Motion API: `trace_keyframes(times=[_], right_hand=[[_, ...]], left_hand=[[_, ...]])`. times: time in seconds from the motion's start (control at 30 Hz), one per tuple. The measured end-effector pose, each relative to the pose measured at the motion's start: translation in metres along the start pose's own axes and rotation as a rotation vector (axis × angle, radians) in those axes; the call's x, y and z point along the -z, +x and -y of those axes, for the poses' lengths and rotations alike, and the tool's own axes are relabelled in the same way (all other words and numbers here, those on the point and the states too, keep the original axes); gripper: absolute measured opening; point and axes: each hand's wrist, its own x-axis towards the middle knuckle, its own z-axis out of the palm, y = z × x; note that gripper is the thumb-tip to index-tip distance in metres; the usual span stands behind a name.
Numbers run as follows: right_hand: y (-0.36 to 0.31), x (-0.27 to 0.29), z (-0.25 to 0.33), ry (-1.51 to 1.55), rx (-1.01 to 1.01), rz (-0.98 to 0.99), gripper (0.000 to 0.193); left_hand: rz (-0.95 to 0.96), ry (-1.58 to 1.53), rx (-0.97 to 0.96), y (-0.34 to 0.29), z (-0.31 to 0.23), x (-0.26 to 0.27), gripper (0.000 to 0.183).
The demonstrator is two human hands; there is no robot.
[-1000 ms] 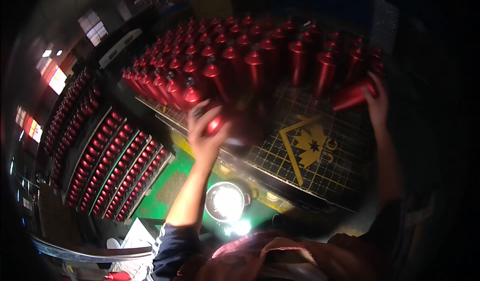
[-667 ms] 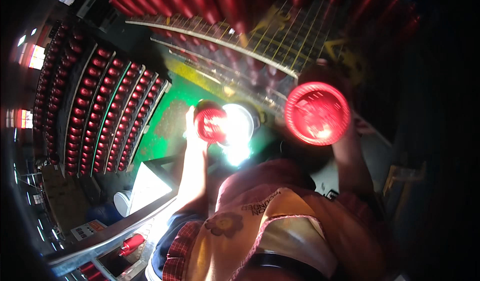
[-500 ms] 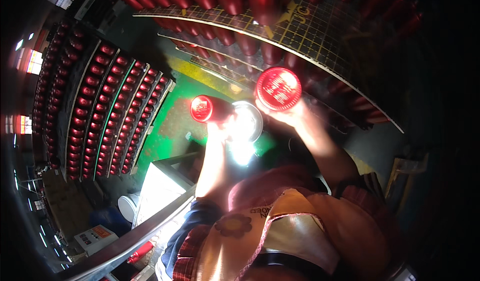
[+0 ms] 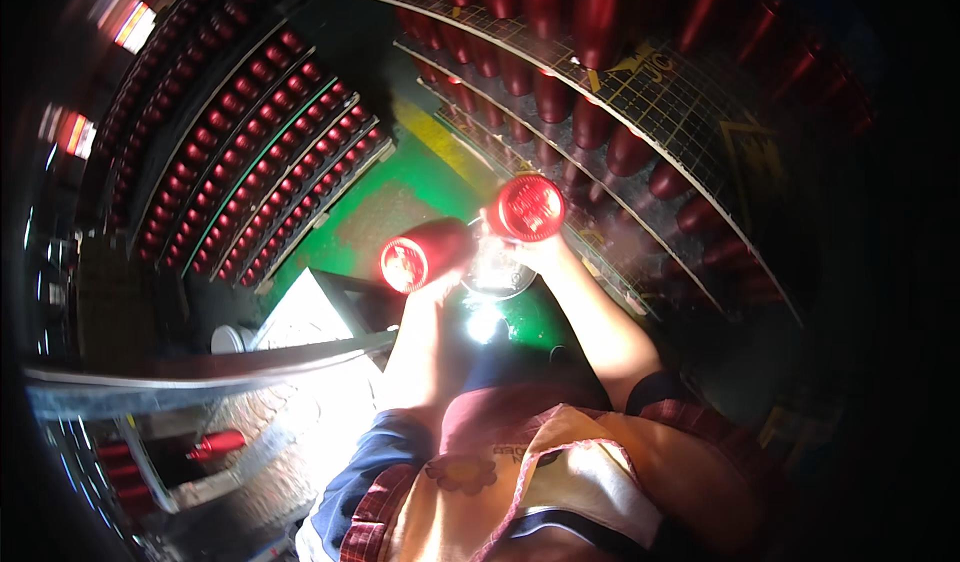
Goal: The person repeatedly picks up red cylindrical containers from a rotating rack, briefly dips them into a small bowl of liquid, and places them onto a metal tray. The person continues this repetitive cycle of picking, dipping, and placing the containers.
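My left hand (image 4: 438,288) is closed round a shiny red metal bottle (image 4: 436,246), which lies tilted with its round base facing me. A second red bottle (image 4: 531,208) is in my right hand (image 4: 541,251), its base also turned toward me and bearing stamped marks. Glare washes out parts of both hands, so single fingers are hard to make out. Just below and between the bottles is a bright round lamp-like disc (image 4: 503,274) with a pale rim. The necks of both bottles are hidden.
Layered boards (image 4: 640,112) packed with red bottles rise at the right and far side. Another stack of bottles (image 4: 240,152) stands at the left. A metal rail (image 4: 220,367) runs beside my left arm, and a loose red bottle (image 4: 216,444) lies beyond it. The floor (image 4: 400,187) is green.
My right hand and its bottle have come lower and closer to the left bottle. The left bottle has tilted and shows more of its side. My view has turned, shifting the stacks rightward.
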Motion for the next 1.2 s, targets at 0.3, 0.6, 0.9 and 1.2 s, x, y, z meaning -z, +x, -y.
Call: trace_keyframes(times=[0.3, 0.6, 0.9, 1.2], right_hand=[[-0.14, 0.07, -0.057, 0.401, -0.637, 0.065, 0.051], [-0.123, -0.1, -0.278, -0.817, -0.124, -0.053, 0.055], [0.073, -0.155, -0.59, -2.008, 0.457, 0.829, 0.037], [0.083, -0.141, -0.657, -2.223, 0.221, 0.86, 0.053]], left_hand=[[-0.692, 1.312, -0.882, -0.311, 0.077, 0.076, 0.045], [-1.147, 1.72, -2.235, -0.549, -0.04, -0.002, 0.037], [-1.524, 1.665, -2.404, -0.578, -0.169, 0.034, 0.033], [-1.014, 1.349, -2.524, -0.569, 0.008, 0.087, 0.024]])
